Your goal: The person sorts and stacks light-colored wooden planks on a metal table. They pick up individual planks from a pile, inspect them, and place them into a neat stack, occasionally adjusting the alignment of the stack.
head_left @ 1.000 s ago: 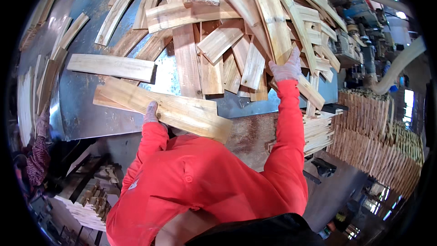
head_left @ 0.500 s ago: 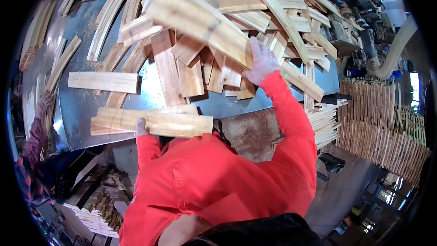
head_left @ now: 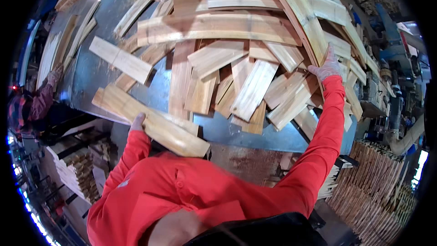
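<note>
My left hand (head_left: 138,122) grips a pale wooden board (head_left: 157,123), with its thumb on top and its fingers hidden underneath. Another board shows partly beneath this one, at the near edge of the metal table. Farther right, my right hand (head_left: 327,66) is closed around the near end of a long board (head_left: 298,11) that slants across the pile. Thumb and fingers lie on opposite sides of it. Left of that board, a wide board (head_left: 218,28) lies crosswise on the heap. Shorter wooden pieces (head_left: 255,89) lie jumbled between my hands.
A single short board (head_left: 120,59) lies on the metal table (head_left: 91,79) at left. A co-worker's hand (head_left: 54,75) is at boards on the far left. Stacked slats (head_left: 364,191) stand at lower right, beside machinery and a hose (head_left: 407,132). More stacked wood (head_left: 75,164) is at lower left.
My right hand has let go of the board it held over the pile and moved right onto the long slanting board. My left hand keeps its board, now tilted. The view has shifted.
</note>
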A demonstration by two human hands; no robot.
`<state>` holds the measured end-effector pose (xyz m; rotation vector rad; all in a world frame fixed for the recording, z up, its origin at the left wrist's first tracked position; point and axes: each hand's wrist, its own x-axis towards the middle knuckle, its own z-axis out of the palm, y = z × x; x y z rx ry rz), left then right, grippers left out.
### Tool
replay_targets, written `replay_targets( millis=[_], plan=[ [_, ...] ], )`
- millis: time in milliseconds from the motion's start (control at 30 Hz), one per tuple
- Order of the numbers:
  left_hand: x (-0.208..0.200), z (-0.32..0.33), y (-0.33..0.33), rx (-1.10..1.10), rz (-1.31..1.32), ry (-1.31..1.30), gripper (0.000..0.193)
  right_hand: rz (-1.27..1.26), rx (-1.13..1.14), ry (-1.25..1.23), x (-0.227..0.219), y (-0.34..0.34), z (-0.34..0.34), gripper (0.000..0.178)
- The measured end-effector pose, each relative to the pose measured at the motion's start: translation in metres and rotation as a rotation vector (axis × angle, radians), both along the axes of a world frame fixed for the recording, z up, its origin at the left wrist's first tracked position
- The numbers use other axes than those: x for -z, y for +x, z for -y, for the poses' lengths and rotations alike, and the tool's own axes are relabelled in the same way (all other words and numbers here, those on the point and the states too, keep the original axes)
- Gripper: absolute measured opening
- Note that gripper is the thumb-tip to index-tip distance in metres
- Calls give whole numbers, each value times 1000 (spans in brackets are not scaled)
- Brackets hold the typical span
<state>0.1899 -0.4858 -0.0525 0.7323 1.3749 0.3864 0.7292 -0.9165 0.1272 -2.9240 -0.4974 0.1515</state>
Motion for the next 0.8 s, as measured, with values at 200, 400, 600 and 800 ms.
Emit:
replay_targets(
  millis=[200, 400, 600, 800],
  plan=[
    [-4, 11, 17, -45, 39, -34, 44, 143, -219, -95, -5, -89, -32, 113],
    [56, -21, 5, 400, -107, 279, 44, 55, -590, -136, -36, -212, -184, 108],
    [-49, -10, 62, -225, 259, -54, 57, -545, -740, -67, -11, -361, -366, 100],
    [22, -52, 16, -74, 239, -141, 42, 207, -763, -12, -29, -296, -296, 98]
  ],
)
